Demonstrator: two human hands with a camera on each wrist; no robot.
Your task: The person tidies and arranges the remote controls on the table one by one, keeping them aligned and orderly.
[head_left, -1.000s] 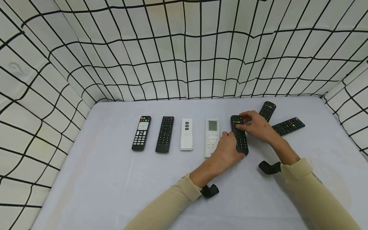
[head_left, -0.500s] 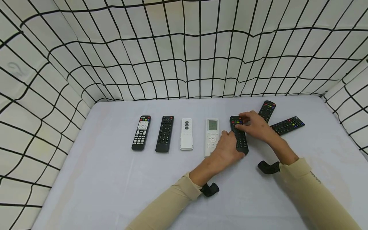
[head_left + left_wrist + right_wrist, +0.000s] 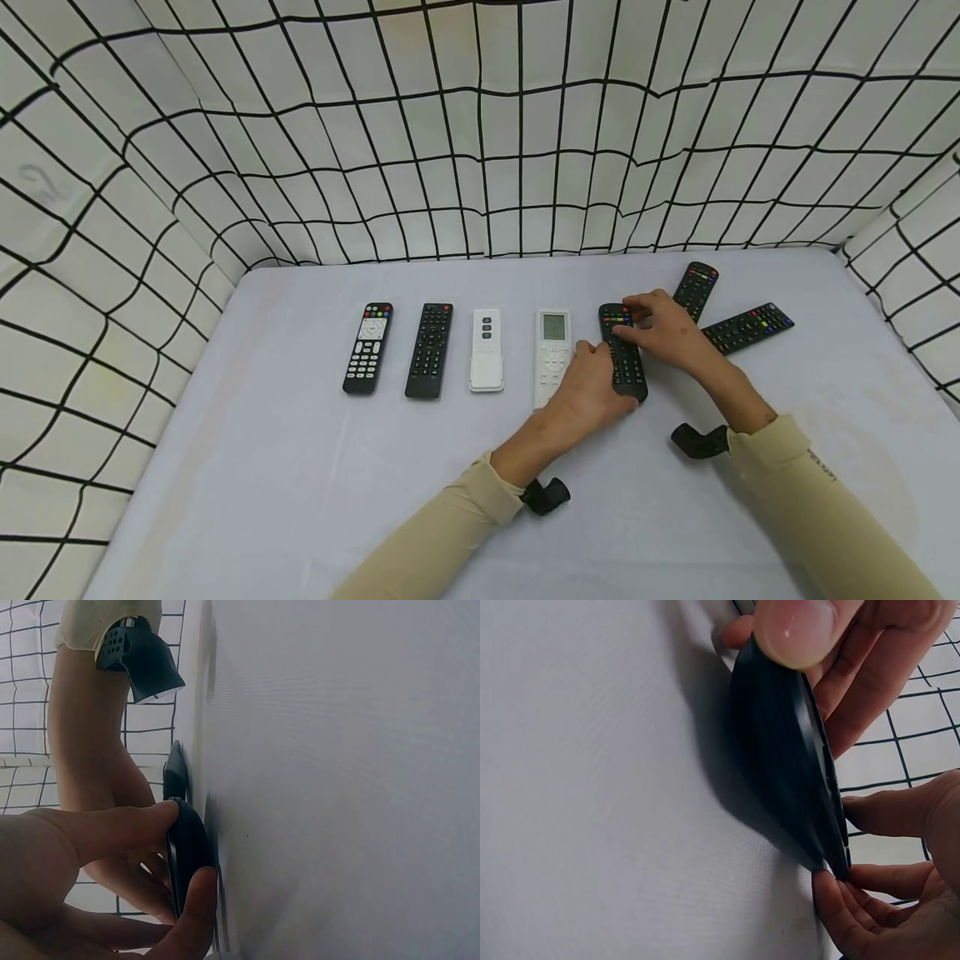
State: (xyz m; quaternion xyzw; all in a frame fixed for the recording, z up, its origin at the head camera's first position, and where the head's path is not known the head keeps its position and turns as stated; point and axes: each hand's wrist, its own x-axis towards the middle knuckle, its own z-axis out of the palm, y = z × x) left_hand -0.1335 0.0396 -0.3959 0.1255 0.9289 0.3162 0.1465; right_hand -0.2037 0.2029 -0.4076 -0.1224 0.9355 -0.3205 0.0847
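Both hands hold one black remote control (image 3: pixel 627 360) at the right end of a row. My left hand (image 3: pixel 581 390) grips its lower end, and in the left wrist view the thumb and a finger (image 3: pixel 196 904) pinch its edges. My right hand (image 3: pixel 667 332) pinches the upper end, with the thumb over the colored buttons. In the right wrist view the remote's dark side (image 3: pixel 780 750) stands close over the white cloth, casting a shadow. A white remote with a display (image 3: pixel 555 354) lies just left, partly covered by the left hand.
Leftward in the row lie a white remote (image 3: pixel 487 354) and two black remotes, one with white buttons (image 3: pixel 367 350) and one slimmer (image 3: pixel 430 350). Beyond the right hand lie two more black remotes (image 3: pixel 696 287), one slanted (image 3: pixel 750 329). Black netting (image 3: pixel 521 154) surrounds the white-covered table (image 3: pixel 262 467).
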